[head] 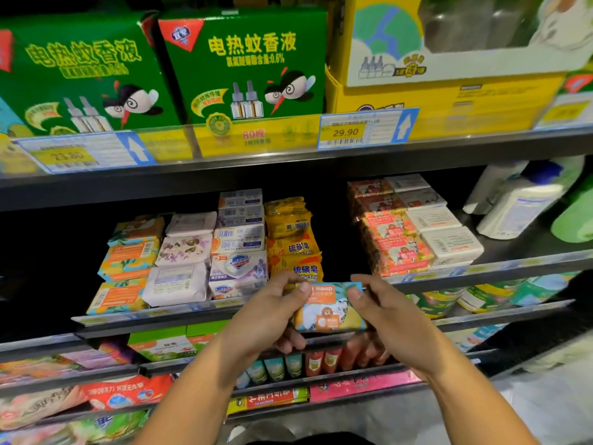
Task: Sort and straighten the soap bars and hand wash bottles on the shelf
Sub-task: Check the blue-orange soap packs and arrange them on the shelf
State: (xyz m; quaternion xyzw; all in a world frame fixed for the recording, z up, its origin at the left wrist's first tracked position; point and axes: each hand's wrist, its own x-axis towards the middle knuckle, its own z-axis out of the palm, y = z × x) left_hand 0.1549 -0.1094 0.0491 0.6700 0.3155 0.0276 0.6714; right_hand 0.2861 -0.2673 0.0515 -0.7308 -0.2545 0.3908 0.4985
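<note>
Both hands hold one soap bar (pixel 330 308) in a blue, orange and white wrapper in front of the soap shelf (pixel 160 314). My left hand (pixel 272 311) grips its left end, thumb on top and fingers curled beneath. My right hand (pixel 382 303) pinches its right end. On the shelf behind lie rows of soap: orange and teal bars (pixel 126 263) at left, white and lilac bars (pixel 183 256), Safeguard boxes (pixel 239 248), yellow sulfur soaps (pixel 293 244). Right of a dark gap lie pink floral bars (pixel 393 239) and white bars (pixel 439 226). White hand wash bottles (pixel 519 200) lean at far right.
Green mosquito-liquid boxes (pixel 244 64) and a yellow box (pixel 442 101) fill the shelf above, with price tags (pixel 359 128) on its edge. A green bottle (pixel 574 216) stands at the far right. Lower shelves hold small tubes (pixel 288 364) and packets (pixel 125 396).
</note>
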